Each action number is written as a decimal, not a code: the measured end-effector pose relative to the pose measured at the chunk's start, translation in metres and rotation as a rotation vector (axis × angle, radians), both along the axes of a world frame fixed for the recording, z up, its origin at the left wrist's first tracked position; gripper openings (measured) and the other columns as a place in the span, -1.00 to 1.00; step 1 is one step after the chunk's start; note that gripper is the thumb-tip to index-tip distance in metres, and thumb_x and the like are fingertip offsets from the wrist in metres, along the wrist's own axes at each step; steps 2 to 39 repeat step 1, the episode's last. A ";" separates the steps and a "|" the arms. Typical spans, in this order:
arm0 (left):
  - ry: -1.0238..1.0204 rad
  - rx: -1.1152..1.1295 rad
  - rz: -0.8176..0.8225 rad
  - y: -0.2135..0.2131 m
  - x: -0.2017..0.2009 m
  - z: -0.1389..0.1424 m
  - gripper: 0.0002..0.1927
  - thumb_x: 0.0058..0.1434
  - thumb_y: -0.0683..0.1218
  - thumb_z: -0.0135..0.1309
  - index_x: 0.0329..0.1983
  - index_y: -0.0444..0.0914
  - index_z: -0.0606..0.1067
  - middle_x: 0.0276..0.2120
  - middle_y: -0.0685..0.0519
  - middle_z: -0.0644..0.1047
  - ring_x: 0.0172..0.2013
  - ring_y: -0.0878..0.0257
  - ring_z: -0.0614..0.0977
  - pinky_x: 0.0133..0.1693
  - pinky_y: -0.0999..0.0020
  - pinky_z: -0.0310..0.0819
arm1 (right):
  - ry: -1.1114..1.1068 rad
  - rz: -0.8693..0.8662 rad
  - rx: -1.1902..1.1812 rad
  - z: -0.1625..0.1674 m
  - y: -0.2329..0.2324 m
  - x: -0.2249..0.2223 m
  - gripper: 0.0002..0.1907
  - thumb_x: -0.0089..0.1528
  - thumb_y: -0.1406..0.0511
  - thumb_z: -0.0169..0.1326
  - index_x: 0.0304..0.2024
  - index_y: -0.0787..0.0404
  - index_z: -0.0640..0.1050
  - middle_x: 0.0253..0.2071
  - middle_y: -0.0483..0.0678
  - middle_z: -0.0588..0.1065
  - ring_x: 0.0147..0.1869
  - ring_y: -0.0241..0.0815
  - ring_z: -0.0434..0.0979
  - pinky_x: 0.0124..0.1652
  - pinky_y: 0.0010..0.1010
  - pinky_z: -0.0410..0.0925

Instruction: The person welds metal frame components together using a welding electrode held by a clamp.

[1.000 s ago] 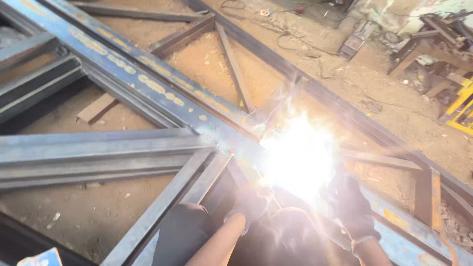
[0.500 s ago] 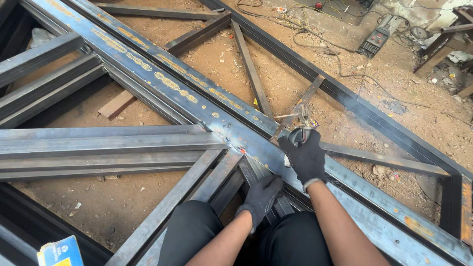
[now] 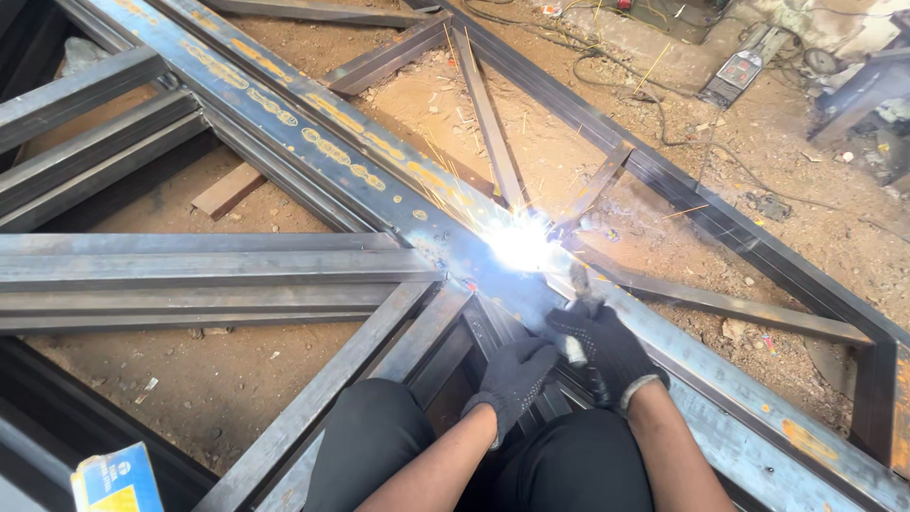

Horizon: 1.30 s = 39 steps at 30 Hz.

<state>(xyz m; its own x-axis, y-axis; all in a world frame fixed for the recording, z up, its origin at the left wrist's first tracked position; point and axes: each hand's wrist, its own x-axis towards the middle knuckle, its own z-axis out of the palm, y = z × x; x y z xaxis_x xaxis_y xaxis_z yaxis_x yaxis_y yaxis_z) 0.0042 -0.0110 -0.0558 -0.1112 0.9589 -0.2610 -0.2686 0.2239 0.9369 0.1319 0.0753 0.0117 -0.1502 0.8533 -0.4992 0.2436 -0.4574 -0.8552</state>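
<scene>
Steel truss frame (image 3: pixel 284 104): the largest item, flat on the dirt ground (image 3: pixel 133 398), long blue-grey beams with yellow markings crossing from the far-left corner to the near-right corner, thinner diagonal struts (image 3: pixel 488 114) meeting it mid-length. Weld arc (image 3: pixel 519 248): white glare with orange sparks at the joint where those struts meet the main beam; I judge the step in hand to be running a bead on this joint. My right hand (image 3: pixel 607 346): black dotted glove, fingers closed round the electrode holder (image 3: pixel 580 284), rod tip lost in the glare. My left hand (image 3: pixel 514 374): same glove, fingers curled and resting on the beam's near edge just beside the right; I cannot tell whether it grips anything. Welding machine (image 3: pixel 737 71) and cables: far-right ground, well apart. Blue-and-yellow carton (image 3: pixel 116 479): near-left corner. Next move, as I judge it: a steady rod tip kept along the seam, left hand bracing.
</scene>
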 end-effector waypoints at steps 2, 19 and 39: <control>0.105 0.017 -0.041 0.000 0.001 0.001 -0.64 0.29 0.03 0.10 0.01 -0.29 0.62 -0.29 0.03 0.63 -0.36 0.36 0.58 -0.27 0.40 0.49 | -0.090 0.030 0.117 0.002 0.002 -0.001 -0.58 0.11 0.15 0.34 -0.19 0.35 0.55 -0.37 -0.03 0.56 -0.35 -0.24 0.53 -0.40 -0.39 0.39; 0.105 0.017 -0.041 0.000 0.001 0.001 -0.64 0.29 0.03 0.10 0.01 -0.29 0.62 -0.29 0.03 0.63 -0.36 0.36 0.58 -0.27 0.40 0.49 | -0.090 0.030 0.117 0.002 0.002 -0.001 -0.58 0.11 0.15 0.34 -0.19 0.35 0.55 -0.37 -0.03 0.56 -0.35 -0.24 0.53 -0.40 -0.39 0.39; 0.105 0.017 -0.041 0.000 0.001 0.001 -0.64 0.29 0.03 0.10 0.01 -0.29 0.62 -0.29 0.03 0.63 -0.36 0.36 0.58 -0.27 0.40 0.49 | -0.090 0.030 0.117 0.002 0.002 -0.001 -0.58 0.11 0.15 0.34 -0.19 0.35 0.55 -0.37 -0.03 0.56 -0.35 -0.24 0.53 -0.40 -0.39 0.39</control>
